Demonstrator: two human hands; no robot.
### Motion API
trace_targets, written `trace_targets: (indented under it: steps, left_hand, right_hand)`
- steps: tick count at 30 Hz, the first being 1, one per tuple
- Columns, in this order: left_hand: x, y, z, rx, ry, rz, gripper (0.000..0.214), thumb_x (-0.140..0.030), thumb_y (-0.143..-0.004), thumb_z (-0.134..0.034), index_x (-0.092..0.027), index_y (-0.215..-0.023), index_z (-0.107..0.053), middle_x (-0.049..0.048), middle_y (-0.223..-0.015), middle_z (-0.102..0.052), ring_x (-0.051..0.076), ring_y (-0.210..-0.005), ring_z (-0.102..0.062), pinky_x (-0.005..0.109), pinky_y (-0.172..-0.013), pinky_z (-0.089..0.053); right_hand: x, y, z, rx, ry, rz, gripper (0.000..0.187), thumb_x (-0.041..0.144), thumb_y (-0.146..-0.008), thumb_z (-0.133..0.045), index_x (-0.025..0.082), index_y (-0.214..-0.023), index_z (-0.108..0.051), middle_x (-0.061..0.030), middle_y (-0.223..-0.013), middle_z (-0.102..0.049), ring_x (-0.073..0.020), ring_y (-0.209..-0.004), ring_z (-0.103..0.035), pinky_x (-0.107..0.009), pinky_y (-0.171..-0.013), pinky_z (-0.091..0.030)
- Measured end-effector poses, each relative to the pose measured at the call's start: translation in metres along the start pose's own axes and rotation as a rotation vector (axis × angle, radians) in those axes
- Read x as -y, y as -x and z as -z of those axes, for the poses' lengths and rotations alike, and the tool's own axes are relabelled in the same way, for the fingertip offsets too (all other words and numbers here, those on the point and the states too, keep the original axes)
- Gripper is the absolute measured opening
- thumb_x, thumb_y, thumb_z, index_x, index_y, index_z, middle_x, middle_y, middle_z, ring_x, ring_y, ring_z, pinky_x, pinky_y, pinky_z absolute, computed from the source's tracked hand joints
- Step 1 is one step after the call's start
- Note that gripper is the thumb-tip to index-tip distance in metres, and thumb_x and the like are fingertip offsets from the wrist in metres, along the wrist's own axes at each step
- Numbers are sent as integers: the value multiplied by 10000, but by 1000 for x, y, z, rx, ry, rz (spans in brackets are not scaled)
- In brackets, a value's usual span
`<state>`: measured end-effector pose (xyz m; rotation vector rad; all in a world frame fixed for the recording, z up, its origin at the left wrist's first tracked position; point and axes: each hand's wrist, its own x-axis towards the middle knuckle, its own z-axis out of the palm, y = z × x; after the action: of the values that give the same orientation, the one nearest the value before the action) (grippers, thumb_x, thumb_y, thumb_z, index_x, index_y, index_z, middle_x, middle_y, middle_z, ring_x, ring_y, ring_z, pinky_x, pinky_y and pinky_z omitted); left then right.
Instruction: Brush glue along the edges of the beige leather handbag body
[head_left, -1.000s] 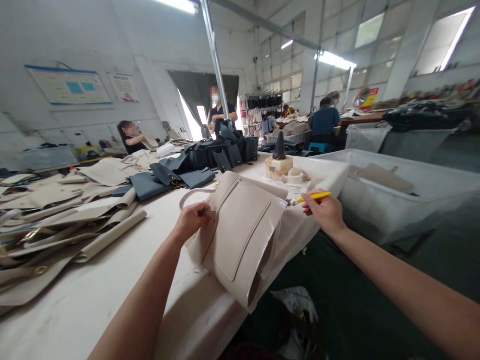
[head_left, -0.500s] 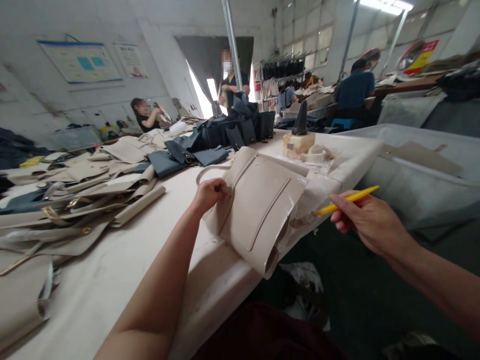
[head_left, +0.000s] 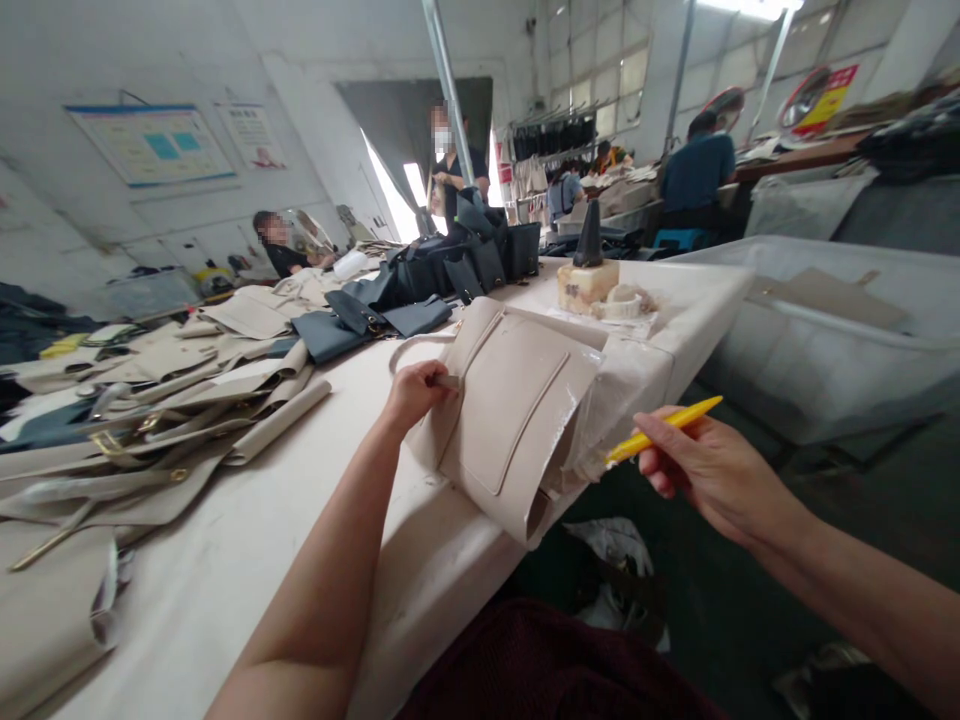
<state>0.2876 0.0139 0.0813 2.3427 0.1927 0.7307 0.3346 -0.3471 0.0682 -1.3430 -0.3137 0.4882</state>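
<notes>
At the table [head_left: 225, 610], left hand [head_left: 420, 395] grips one handbag [head_left: 510, 420], right hand [head_left: 709, 470] one pen [head_left: 664, 430].

A beige leather handbag [head_left: 510, 425] with a curved handle tilts over the near edge of the bench [head_left: 225, 600]; a yellow pen [head_left: 675, 423] slants just right of it.

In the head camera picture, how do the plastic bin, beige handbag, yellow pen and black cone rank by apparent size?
1. Plastic bin and beige handbag: too close to rank, as the handbag is nearer.
2. Yellow pen
3. Black cone
</notes>
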Motion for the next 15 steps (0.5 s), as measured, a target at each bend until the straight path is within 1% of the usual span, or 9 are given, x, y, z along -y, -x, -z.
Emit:
trace_targets:
  steps: [2, 5, 6, 8, 11, 15]
  left_hand:
    - [0, 0, 0, 1, -2, 3, 143, -192, -549, -688, -165, -652, -593, -64, -555, -462, 83, -540, -383, 223, -507, -295]
    - [-3, 1, 1, -12, -13, 10, 142, -168, -551, -691, -161, -651, -591, -68, -549, -456, 83, -539, -379, 224, -514, -297]
    - [-4, 2, 1, -21, -27, 7, 142, -161, -554, -692, -161, -652, -590, -68, -551, -455, 85, -544, -382, 225, -519, -300]
    - [-8, 6, 3, -45, -71, -9, 137, -151, -567, -693, -164, -654, -588, -64, -562, -458, 92, -559, -392, 226, -528, -305]
    - [-14, 15, 8, -99, -160, -51, 134, -153, -603, -705, -173, -668, -590, -53, -598, -478, 107, -594, -417, 233, -550, -317]
    - [-21, 19, 18, -205, -271, -79, 179, -158, -622, -742, -180, -669, -570, -34, -633, -502, 129, -638, -451, 247, -590, -331]
  right_hand:
    - [-2, 2, 2, 25, 33, 47, 503, 612, -640, -808, 176, -734, -574, 7, -535, -590, -89, -415, -514, -154, -365, -420]
    - [-8, 6, 4, 79, 94, 81, 475, 613, -703, -765, 176, -782, -595, -3, -562, -602, -100, -436, -534, -170, -387, -445]
    - [-9, 8, 5, 65, 100, 99, 466, 610, -713, -759, 179, -790, -598, -4, -571, -604, -102, -440, -536, -175, -391, -451]
    - [-9, 15, 10, -9, 119, 162, 445, 599, -722, -756, 190, -806, -605, -6, -598, -610, -114, -463, -549, -188, -398, -466]
    - [-3, 32, 20, -123, 240, 266, 393, 592, -770, -715, 217, -843, -623, -17, -644, -628, -141, -512, -576, -218, -424, -498]
    - [3, 57, 26, -167, 450, 367, 342, 590, -834, -637, 249, -847, -640, -23, -632, -632, -160, -482, -576, -262, -443, -519]
